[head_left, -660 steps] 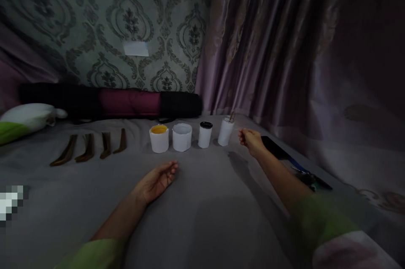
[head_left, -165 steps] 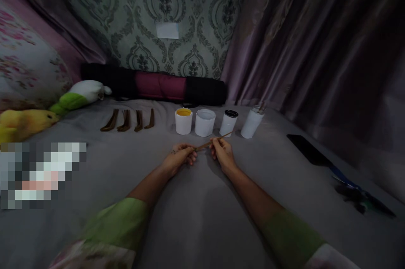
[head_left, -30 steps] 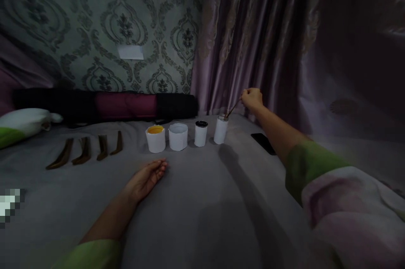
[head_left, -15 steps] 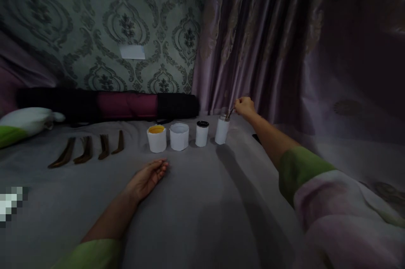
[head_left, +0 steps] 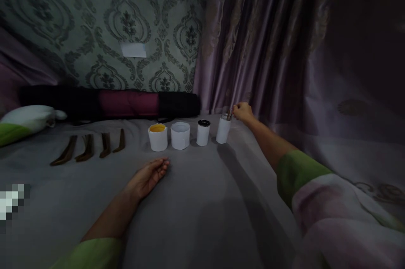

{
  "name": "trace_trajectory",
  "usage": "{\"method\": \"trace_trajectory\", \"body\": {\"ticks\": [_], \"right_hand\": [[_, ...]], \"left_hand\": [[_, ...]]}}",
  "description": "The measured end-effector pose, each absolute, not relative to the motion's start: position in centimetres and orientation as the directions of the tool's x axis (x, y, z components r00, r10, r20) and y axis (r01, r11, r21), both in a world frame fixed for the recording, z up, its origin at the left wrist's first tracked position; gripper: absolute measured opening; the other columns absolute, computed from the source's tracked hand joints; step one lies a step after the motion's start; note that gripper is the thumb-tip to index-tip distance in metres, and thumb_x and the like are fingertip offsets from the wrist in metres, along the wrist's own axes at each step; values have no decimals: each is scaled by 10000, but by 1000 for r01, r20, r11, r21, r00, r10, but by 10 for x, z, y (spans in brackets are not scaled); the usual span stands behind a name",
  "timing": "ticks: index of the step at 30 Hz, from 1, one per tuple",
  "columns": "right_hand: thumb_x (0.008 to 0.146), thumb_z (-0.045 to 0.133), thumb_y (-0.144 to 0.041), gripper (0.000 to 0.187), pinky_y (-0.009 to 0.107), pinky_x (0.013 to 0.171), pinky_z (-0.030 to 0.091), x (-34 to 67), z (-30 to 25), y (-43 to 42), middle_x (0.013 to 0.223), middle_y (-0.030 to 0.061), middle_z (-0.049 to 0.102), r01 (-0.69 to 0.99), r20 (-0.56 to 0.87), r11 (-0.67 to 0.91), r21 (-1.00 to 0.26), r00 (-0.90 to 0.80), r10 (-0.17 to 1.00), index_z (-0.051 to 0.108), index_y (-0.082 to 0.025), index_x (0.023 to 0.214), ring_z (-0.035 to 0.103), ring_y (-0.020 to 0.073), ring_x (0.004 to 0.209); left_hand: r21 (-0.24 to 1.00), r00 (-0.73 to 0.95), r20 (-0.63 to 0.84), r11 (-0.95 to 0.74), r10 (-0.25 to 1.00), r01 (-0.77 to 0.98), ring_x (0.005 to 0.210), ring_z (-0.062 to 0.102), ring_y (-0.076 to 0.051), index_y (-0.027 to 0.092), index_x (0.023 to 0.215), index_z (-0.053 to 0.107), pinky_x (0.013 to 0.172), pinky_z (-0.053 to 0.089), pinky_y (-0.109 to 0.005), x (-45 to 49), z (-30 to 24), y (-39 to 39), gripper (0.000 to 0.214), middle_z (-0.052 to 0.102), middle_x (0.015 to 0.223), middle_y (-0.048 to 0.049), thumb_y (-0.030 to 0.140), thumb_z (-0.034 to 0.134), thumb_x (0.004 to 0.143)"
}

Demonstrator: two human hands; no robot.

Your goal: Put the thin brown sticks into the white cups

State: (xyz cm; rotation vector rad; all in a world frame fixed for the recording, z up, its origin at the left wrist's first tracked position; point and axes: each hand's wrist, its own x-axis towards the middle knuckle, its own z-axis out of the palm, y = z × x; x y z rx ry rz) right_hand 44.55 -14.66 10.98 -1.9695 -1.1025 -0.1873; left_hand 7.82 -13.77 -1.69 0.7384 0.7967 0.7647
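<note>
My right hand (head_left: 243,111) is closed at the mouth of a slim white jar (head_left: 223,130). Its fingertips pinch a thin brown stick (head_left: 229,113), whose lower end goes into the jar. My left hand (head_left: 149,177) rests on the grey sheet with its palm turned sideways, fingers loosely bent and nothing in it. Beyond it stand a white tub of yellow stuff (head_left: 158,139) and a second white tub (head_left: 180,137) with pale contents. Between that tub and the slim jar is a white can with a black rim (head_left: 202,134).
Several bent brown bundles of thin strips (head_left: 85,149) lie in a row on the sheet (head_left: 177,218) at left. A white and green bag-like thing (head_left: 28,121) sits farther left. A black and maroon roll (head_left: 126,104) lies along the wall; curtains (head_left: 240,41) hang behind the jar.
My right hand has moved slightly left and down, nearer the slim jar's mouth, with the stick standing more upright. My left hand stays in place. The view has shifted slightly.
</note>
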Motion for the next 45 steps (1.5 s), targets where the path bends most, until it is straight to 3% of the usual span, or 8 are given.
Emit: {"method": "trace_trajectory", "body": {"ticks": [8,20,29,36,45], "right_hand": [[759,462,-208,228,226,509,438,439,109,-151,492,54,581,784,477,-304,-541,583,658,602,-157,587,599,153,546],[722,493,-181,173,178,476,424,438,107,-152,580,34,625,731,422,-352,-585,645,638,648,-128,776,536,84,439],[715,544,-236,192,165,410,399,441,102,-149,573,45,620,689,350,-358,-630,663,662,676,-117,786,527,82,424],[708,558,-279,232,211,546,459,444,103,-146,629,57,648,742,429,-390,-545,647,630,699,-147,836,608,136,595],[691,540,-245,235,211,583,471,442,102,-146,658,42,660,728,437,-345,-592,650,622,697,-152,838,621,141,663]], "left_hand": [[801,465,-348,516,814,-304,553,566,-66,112,816,594,516,491,-142,79,-13,-140,158,622,688,-46,31,458,798],[794,477,-341,520,810,-316,556,570,-77,127,818,599,510,494,-154,78,-16,-137,169,632,679,-44,30,464,793],[798,474,-339,515,813,-313,551,567,-72,130,804,603,515,491,-151,78,-16,-137,170,628,688,-42,32,464,792],[791,479,-349,527,806,-311,556,559,-64,112,829,608,521,480,-137,78,-18,-136,144,624,697,-40,43,489,785],[799,461,-352,518,815,-305,550,554,-61,87,825,606,516,479,-134,79,-15,-137,142,621,700,-52,32,482,783]]}}
